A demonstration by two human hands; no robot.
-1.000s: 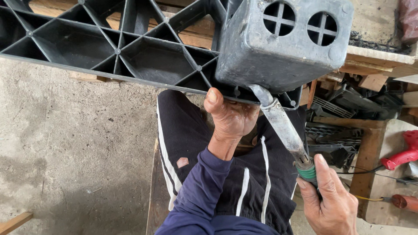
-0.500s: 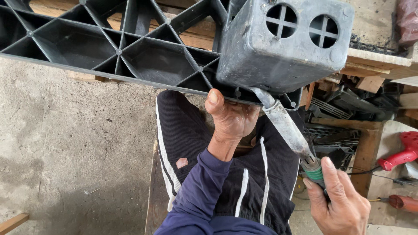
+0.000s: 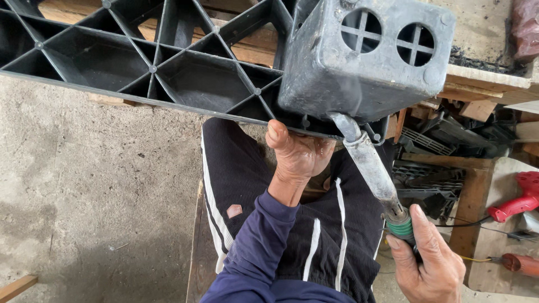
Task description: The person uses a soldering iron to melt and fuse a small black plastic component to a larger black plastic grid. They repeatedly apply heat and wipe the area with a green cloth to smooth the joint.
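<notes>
A black plastic pallet (image 3: 140,67) with triangular ribs lies upside down across the top of the view, one square foot block (image 3: 365,56) with two round holes at its near corner. My left hand (image 3: 297,154) grips the pallet's near edge from below, just left of the block. My right hand (image 3: 424,261) is closed on the green-banded handle of a grey metal tool (image 3: 370,165), whose flat tip presses into the seam at the base of the block. My legs in black trousers with white stripes are underneath.
Bare concrete floor (image 3: 84,196) lies to the left. Wooden boards (image 3: 483,78) support the pallet. Broken black plastic pieces (image 3: 432,151) are piled on the right, beside a red power tool (image 3: 516,202) and a second red tool (image 3: 519,264) with cords.
The tool tip has stayed at the block's base. My right hand has shifted slightly on the handle; the view moved a little. My left hand kept its grip.
</notes>
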